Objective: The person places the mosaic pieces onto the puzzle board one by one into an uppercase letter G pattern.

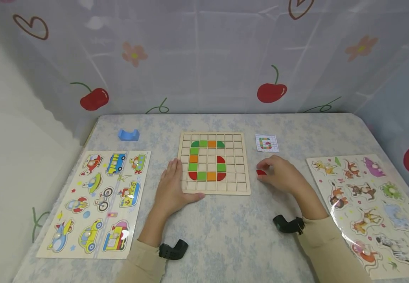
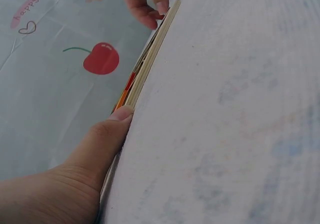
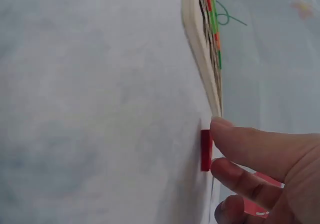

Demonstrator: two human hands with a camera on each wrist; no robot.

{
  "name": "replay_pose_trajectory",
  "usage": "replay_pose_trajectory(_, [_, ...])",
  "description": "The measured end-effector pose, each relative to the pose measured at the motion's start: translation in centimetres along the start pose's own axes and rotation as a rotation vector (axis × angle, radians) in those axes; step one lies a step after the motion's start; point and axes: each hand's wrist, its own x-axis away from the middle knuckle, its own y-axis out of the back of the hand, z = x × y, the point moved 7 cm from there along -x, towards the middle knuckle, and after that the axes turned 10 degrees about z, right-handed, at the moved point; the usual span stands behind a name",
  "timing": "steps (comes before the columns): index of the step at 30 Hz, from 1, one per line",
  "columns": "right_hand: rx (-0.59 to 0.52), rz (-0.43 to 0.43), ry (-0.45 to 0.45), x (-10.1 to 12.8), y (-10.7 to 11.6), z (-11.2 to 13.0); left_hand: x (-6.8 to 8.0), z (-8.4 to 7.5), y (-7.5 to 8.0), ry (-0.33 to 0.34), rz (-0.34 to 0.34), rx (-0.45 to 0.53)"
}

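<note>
A square wooden grid board (image 1: 238, 163) lies mid-table, with green, orange and red tiles set in a shape like a letter G. My left hand (image 1: 172, 188) rests at its near left corner, fingers straight along the left edge and thumb stretched along the front edge. In the left wrist view the thumb (image 2: 102, 139) presses on the board's side (image 2: 152, 59). Just right of the board, my right hand (image 1: 279, 173) pinches a small red tile (image 1: 260, 172) with a curved edge. The right wrist view shows this red tile (image 3: 206, 150) between thumb and fingertip, close over the tablecloth.
A small pattern card (image 1: 267, 143) with a similar coloured figure lies behind the right hand. At the left is a vehicle puzzle board (image 1: 94, 208), at the right an animal puzzle board (image 1: 371, 208). A blue notched block (image 1: 129, 135) stands at the back left.
</note>
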Motion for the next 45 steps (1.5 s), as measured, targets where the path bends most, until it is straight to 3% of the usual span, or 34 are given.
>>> replay_pose_trajectory(5, [0.005,-0.015,-0.015,0.2,-0.3,-0.7,0.1,0.0,0.1,-0.004,0.003,0.002])
replay_pose_trajectory(13, [-0.054,-0.013,0.078,0.1,-0.6,-0.6,0.0,0.1,0.0,0.006,0.015,-0.003])
replay_pose_trajectory(20, [-0.014,-0.041,0.009,0.1,-0.4,-1.1,0.0,0.0,0.1,-0.001,0.005,-0.004])
replay_pose_trajectory(26, [-0.088,-0.046,0.045,-0.3,-0.4,-0.9,0.0,0.0,0.0,0.001,0.009,-0.003])
replay_pose_trajectory(34, [-0.188,-0.071,0.028,-1.1,-0.1,-0.9,0.0,0.0,0.0,-0.003,0.008,0.002])
replay_pose_trajectory(38, [-0.212,-0.107,0.033,-2.0,0.3,-0.1,0.0,-0.1,0.0,0.004,0.012,-0.002])
replay_pose_trajectory(45, [-0.260,-0.090,0.055,-4.4,-0.7,3.0,0.0,0.1,-0.1,0.022,0.014,-0.018])
